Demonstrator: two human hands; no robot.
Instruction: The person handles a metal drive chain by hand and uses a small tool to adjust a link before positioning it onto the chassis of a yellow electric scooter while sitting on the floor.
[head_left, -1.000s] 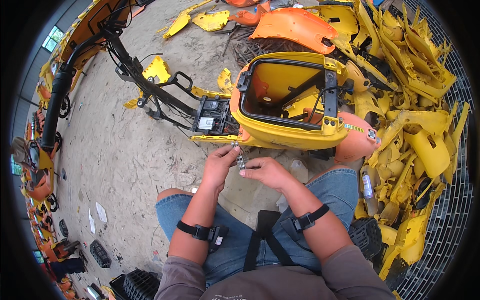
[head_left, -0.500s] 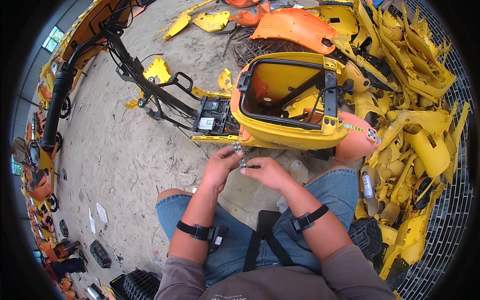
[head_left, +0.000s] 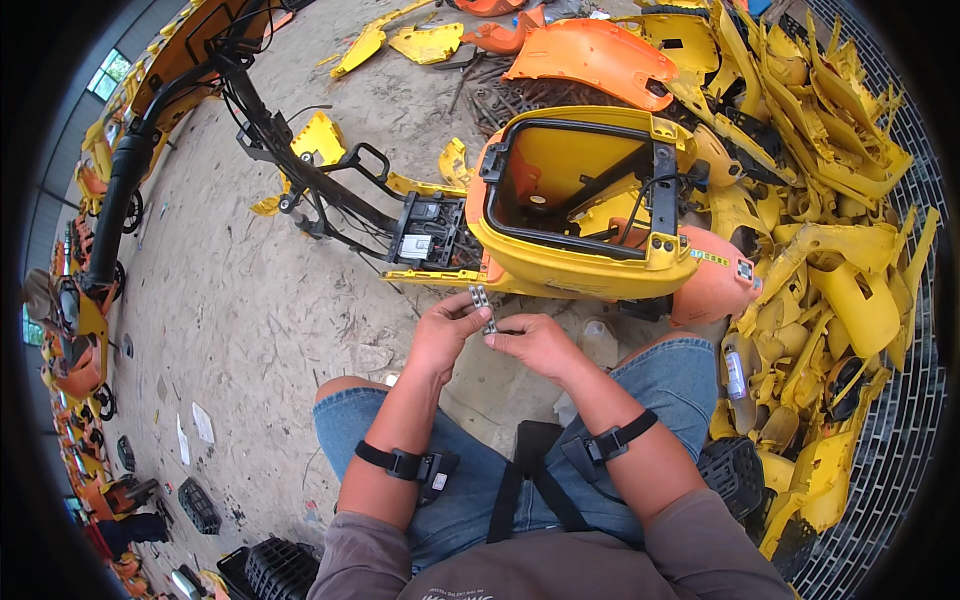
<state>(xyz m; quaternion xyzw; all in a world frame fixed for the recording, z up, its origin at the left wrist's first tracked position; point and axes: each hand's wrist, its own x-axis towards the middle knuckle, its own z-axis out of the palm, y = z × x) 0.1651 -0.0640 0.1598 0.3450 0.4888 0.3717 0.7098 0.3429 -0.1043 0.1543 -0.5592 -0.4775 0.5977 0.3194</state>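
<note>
A small, narrow silver metal piece with holes (head_left: pixel 479 297) is held upright in front of me, between both hands. My left hand (head_left: pixel 443 332) closes on its upper part, thumb against its side. The fingertips of my right hand (head_left: pixel 537 346) pinch its lower end; fingers partly cover it. Just beyond my hands stands a partly stripped yellow and orange scooter (head_left: pixel 585 268). Its black-rimmed seat compartment (head_left: pixel 560 150) is uncovered, and a battery or electronics bay (head_left: pixel 428 232) shows beside it.
A large heap of yellow plastic panels (head_left: pixel 850 300) rises on the right, with a clear bottle (head_left: pixel 737 375) at its edge. An orange panel (head_left: pixel 590 60) lies behind the scooter. Black plastic baskets (head_left: pixel 280 570) sit at the lower left. More scooters line the far left.
The metal piece has turned slightly in my fingers. Both hands stay nearly in the same place, and the whole view has shifted very little.
</note>
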